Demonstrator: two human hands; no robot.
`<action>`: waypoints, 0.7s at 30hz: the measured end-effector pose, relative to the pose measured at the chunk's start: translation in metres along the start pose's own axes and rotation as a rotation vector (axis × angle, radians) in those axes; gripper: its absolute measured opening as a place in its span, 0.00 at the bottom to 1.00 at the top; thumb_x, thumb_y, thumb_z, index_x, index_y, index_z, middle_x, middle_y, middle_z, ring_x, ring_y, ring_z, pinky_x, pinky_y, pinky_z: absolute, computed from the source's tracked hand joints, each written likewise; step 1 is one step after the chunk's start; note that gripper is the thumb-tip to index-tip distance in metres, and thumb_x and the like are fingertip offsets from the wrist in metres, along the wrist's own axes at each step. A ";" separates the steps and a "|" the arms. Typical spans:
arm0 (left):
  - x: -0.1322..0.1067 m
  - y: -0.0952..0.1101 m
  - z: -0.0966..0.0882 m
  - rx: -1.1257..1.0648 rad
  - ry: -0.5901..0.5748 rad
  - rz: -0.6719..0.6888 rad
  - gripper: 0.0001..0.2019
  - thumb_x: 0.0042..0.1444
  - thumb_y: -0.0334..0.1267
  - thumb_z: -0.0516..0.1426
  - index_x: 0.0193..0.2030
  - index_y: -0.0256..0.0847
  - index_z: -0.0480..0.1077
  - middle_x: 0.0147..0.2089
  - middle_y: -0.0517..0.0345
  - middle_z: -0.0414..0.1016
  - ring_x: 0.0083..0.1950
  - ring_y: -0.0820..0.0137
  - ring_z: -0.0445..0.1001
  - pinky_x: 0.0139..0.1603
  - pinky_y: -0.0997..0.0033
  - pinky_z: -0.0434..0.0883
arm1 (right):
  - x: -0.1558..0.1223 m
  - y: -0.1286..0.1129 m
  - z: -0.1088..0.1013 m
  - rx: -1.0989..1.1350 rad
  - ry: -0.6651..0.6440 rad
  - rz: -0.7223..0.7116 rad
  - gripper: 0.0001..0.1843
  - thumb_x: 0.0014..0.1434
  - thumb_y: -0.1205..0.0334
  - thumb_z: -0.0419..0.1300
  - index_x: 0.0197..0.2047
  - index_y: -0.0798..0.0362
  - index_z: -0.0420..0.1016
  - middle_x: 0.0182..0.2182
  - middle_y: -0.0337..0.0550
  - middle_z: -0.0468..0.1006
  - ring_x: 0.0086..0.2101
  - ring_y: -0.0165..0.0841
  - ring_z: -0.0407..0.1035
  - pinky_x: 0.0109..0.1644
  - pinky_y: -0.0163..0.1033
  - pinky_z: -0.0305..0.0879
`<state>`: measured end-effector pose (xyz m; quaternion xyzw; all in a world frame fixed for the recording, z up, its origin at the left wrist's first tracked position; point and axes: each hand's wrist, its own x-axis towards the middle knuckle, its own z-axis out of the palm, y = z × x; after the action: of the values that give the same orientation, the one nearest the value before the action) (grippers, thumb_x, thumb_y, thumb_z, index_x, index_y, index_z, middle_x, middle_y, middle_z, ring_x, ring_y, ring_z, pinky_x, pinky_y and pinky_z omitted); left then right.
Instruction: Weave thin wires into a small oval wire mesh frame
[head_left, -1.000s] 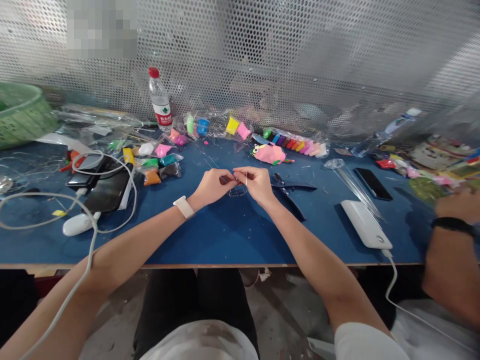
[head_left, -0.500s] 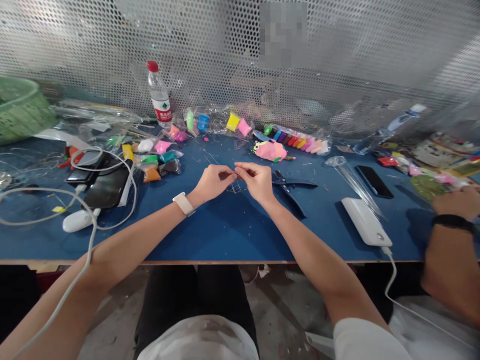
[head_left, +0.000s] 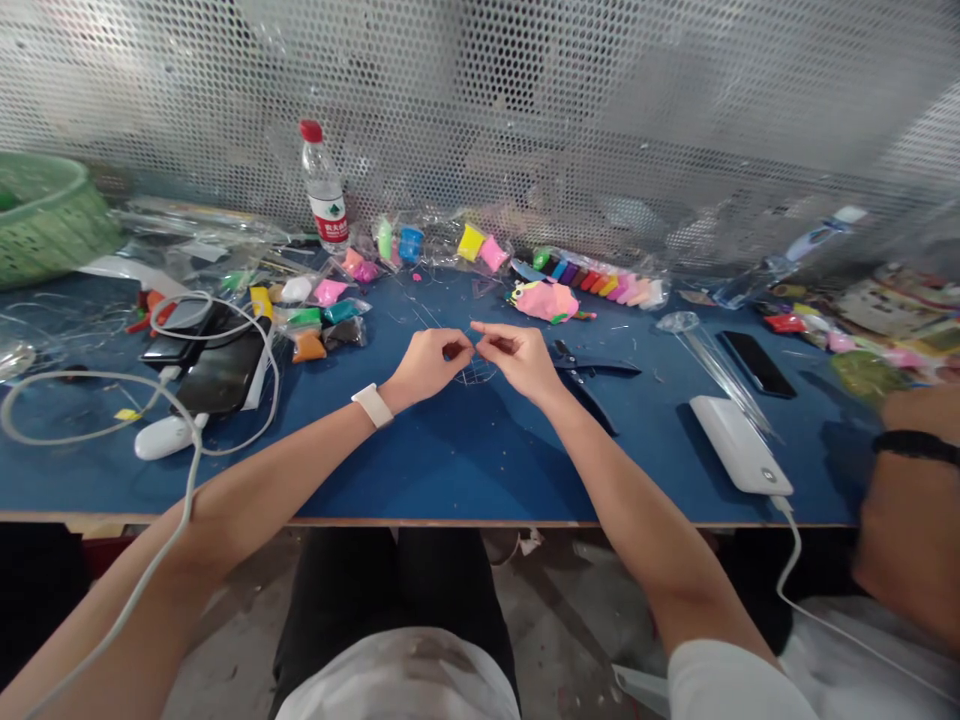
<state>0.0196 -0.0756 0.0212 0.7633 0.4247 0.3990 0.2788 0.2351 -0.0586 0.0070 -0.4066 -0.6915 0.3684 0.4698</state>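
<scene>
My left hand, with a pale band on its wrist, is closed in a pinch above the middle of the blue table. Facing it, my right hand pinches too, thumb and forefinger together, its fingertips close to the left ones. A thin wire frame with crossing strands shows just below and between the fingertips. The exact strand in each pinch is too fine to make out. Dark-handled pliers lie right of my right hand, partly behind it. A pink clay figure with green and yellow bits lies beyond.
Bagged coloured clay and a water bottle stand left and back. A row of clay sticks lies behind the figure. Phones, white cables and a power bank flank my arms. A co-worker's arm reaches in at right.
My right fingertips have drawn slightly away from my left ones, and more of the wire frame shows between the hands. The whole view has shifted a little.
</scene>
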 end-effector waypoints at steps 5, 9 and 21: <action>0.001 -0.003 -0.001 0.017 -0.019 0.015 0.10 0.68 0.36 0.60 0.37 0.41 0.83 0.36 0.55 0.86 0.36 0.69 0.76 0.44 0.67 0.72 | -0.001 -0.003 -0.001 -0.037 0.017 -0.022 0.21 0.64 0.47 0.75 0.54 0.50 0.94 0.41 0.48 0.93 0.40 0.44 0.86 0.52 0.53 0.85; 0.002 -0.003 -0.003 -0.006 -0.034 0.011 0.10 0.68 0.37 0.60 0.38 0.41 0.83 0.33 0.57 0.83 0.33 0.71 0.72 0.41 0.68 0.70 | -0.003 -0.009 0.001 -0.068 0.040 -0.066 0.16 0.66 0.48 0.74 0.50 0.48 0.94 0.45 0.48 0.94 0.45 0.47 0.88 0.58 0.56 0.86; 0.004 -0.004 -0.006 -0.670 -0.170 -0.319 0.05 0.58 0.37 0.68 0.31 0.41 0.82 0.30 0.55 0.79 0.33 0.72 0.71 0.36 0.67 0.67 | -0.008 -0.026 -0.001 -0.255 0.038 -0.279 0.11 0.74 0.48 0.70 0.44 0.43 0.93 0.44 0.45 0.93 0.45 0.46 0.86 0.58 0.55 0.84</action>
<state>0.0144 -0.0694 0.0226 0.5843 0.3596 0.4027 0.6060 0.2321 -0.0757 0.0281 -0.3698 -0.7733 0.2012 0.4741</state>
